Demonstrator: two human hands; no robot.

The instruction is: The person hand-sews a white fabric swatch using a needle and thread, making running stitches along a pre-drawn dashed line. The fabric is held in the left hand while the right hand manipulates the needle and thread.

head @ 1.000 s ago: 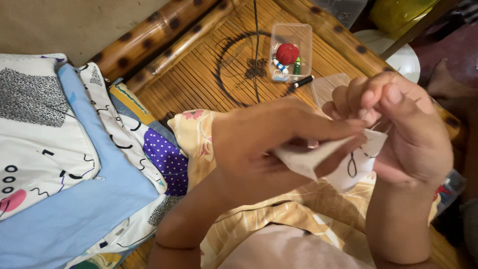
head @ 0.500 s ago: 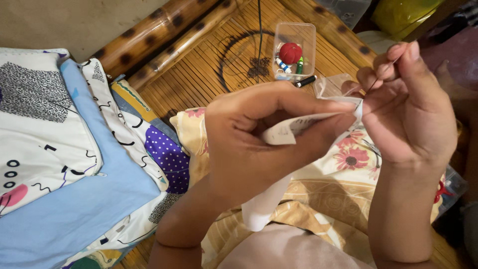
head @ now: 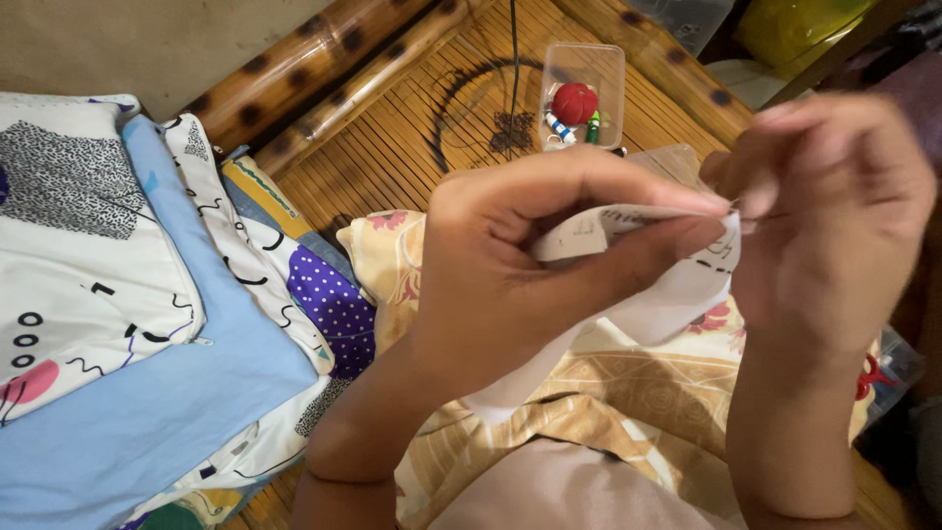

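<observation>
Fingers of left hand [head: 520, 285] pinch white cloth [head: 677, 285]; right hand [head: 834, 216] grip blurred, state unclear.

right hand [head: 829, 211]: motion-blurred, fingertips unclear
needle: too small to tell
yellow tub [head: 785, 25]: at 1 o'clock, cut by top edge
</observation>
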